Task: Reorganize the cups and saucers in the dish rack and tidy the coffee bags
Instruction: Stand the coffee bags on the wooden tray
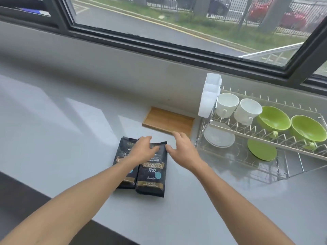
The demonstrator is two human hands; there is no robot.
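Two black foil coffee bags (141, 167) lie side by side on the grey bench (53, 121). The left hand (143, 149) rests spread on them; the right hand (182, 149) hovers open beside. A careless push could slide one bag askew.

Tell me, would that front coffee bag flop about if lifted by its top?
Probably only a little: the front coffee bag looks plump and full, so likely firm and fairly heavy. Its glossy film may be slippery. Lying flat on the counter, it should slide, not roll.
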